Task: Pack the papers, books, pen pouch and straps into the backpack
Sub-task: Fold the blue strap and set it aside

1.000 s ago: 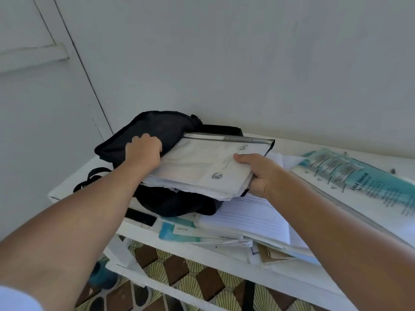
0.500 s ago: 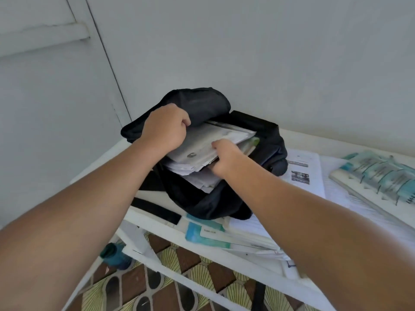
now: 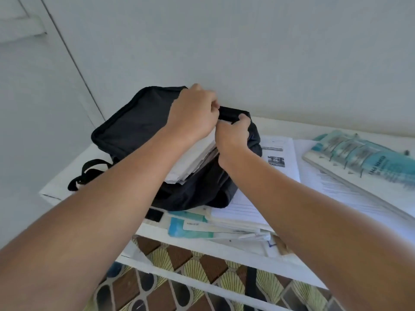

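Both hands [image 3: 193, 113] on backpack [image 3: 134, 124] — papers [image 3: 193, 162] inside

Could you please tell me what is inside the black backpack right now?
A stack of white papers pokes out of the backpack opening, held by the left hand and right hand. Deeper contents are hidden by fabric and hands.

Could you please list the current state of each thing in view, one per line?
backpack: open, lying on the white table, both hands at its opening.
stack of papers: partly inside the backpack, one end sticking out.
left hand: closed on the backpack's rim.
right hand: closed on the backpack's rim.
spiral-bound book: closed, flat on the table, unpacked.
loose papers: stacked partly under the backpack, unpacked.
black strap: hanging off the table's left edge.
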`<state>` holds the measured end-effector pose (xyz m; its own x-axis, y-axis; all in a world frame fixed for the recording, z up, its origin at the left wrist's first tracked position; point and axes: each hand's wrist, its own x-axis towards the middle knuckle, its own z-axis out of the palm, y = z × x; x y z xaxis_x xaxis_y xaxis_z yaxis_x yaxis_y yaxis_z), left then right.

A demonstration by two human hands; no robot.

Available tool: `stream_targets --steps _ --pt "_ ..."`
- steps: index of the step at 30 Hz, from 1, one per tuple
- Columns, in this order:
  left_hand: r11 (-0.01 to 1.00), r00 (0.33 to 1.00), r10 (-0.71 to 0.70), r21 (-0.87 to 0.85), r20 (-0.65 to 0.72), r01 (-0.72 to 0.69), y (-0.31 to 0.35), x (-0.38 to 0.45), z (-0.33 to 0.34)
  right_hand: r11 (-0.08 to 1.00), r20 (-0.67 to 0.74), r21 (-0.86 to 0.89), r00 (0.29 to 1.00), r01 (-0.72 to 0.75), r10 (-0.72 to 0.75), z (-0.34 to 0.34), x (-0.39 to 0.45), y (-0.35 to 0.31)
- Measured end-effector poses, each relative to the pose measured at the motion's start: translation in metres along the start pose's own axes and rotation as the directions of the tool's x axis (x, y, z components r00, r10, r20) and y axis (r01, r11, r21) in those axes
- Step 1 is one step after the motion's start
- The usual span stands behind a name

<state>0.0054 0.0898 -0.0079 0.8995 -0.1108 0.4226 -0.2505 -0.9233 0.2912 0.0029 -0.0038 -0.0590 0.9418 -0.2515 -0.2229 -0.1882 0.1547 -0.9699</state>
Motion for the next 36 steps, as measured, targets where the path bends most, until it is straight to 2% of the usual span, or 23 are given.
stream_targets --steps 3,6,11,15,19,21,23,25,27,29,30,34,36 --pt "0.988 0.996 0.078 -0.139 0.032 -0.073 0.057 0.006 0.025 0.995 -0.099 0.025 0.991 0.092 -0.089 -0.064 0.003 -0.017" --pt "0.963 0.982 0.159 -0.237 0.102 -0.131 0.12 0.008 0.052 0.994 -0.202 -0.006 0.974 0.105 -0.104 -0.139 0.002 -0.025" --pt "0.905 0.902 0.336 -0.357 0.271 -0.23 0.234 -0.005 0.103 0.991 -0.454 -0.036 0.882 0.125 -0.128 -0.27 -0.003 -0.029" --pt "0.854 0.771 0.502 -0.366 0.392 -0.37 0.321 -0.024 0.139 0.987 -0.579 -0.111 0.8 0.112 -0.156 -0.363 -0.02 -0.028" --pt "0.83 0.619 0.552 -0.302 0.558 -0.468 0.384 -0.045 0.169 0.972 -0.65 -0.236 0.74 0.02 -0.173 -0.435 -0.042 -0.019" --pt "0.83 0.586 0.53 -0.234 0.612 -0.507 0.394 -0.051 0.179 0.944 -0.659 -0.322 0.734 -0.078 -0.164 -0.454 -0.046 -0.009" --pt "0.825 0.6 0.522 -0.182 0.607 -0.535 0.403 -0.055 0.185 0.868 -0.662 -0.44 0.736 -0.229 -0.141 -0.475 -0.051 0.001" --pt "0.828 0.619 0.511 -0.149 0.596 -0.541 0.404 -0.053 0.186 0.749 -0.624 -0.552 0.777 -0.366 -0.08 -0.486 -0.058 0.011" --pt "0.84 0.62 0.492 -0.144 0.611 -0.524 0.405 -0.051 0.184 0.619 -0.55 -0.663 0.835 -0.421 -0.021 -0.494 -0.064 0.019" --pt "0.847 0.609 0.481 -0.157 0.63 -0.507 0.403 -0.048 0.18 0.489 -0.474 -0.769 0.88 -0.412 -0.005 -0.496 -0.066 0.029" --pt "0.849 0.602 0.479 -0.164 0.638 -0.502 0.401 -0.048 0.178 0.461 -0.449 -0.799 0.893 -0.387 -0.028 -0.498 -0.065 0.033" --pt "0.849 0.597 0.48 -0.166 0.643 -0.502 0.396 -0.05 0.169 0.448 -0.386 -0.838 0.919 -0.31 -0.086 -0.499 -0.063 0.038" --pt "0.855 0.592 0.47 -0.171 0.655 -0.489 0.395 -0.051 0.168 0.576 -0.431 -0.756 0.898 -0.31 -0.082 -0.496 -0.062 0.04"
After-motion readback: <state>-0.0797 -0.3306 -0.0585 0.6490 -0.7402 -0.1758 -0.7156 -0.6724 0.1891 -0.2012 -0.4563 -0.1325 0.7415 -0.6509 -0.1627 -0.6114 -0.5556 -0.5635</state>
